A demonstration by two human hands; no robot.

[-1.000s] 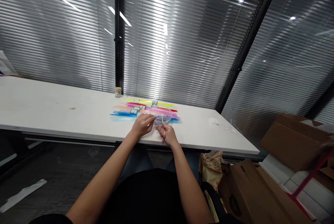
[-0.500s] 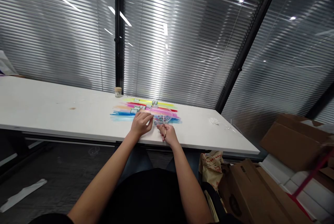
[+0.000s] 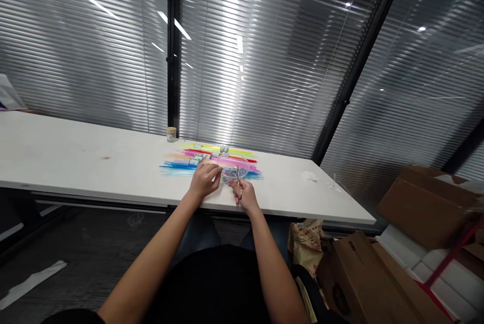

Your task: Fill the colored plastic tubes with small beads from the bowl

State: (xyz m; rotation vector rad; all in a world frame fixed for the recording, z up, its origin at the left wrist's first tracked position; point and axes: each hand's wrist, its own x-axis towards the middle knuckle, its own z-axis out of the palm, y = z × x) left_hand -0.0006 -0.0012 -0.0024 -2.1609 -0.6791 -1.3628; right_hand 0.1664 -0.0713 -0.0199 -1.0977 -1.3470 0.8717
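My left hand (image 3: 205, 181) rests on the white table (image 3: 94, 163) with its fingers curled in a pinch at the rim of a clear bowl (image 3: 235, 167) that holds small coloured pieces. What the fingers pinch is too small to name. My right hand (image 3: 245, 196) is closed on thin scissors (image 3: 239, 181), whose blades point up over the bowl. Behind the bowl lie bundles of coloured straws (image 3: 212, 159) in blue, pink, red, orange and yellow.
A small jar (image 3: 171, 133) stands at the table's back edge by the black window post. A crumpled clear wrapper (image 3: 310, 175) lies on the table to the right. Cardboard boxes (image 3: 378, 278) and a printed bag (image 3: 307, 241) crowd the floor at right. Blinds cover the windows behind.
The view shifted slightly. Both hands stay at the bowl; the scissors moved a touch right and down.
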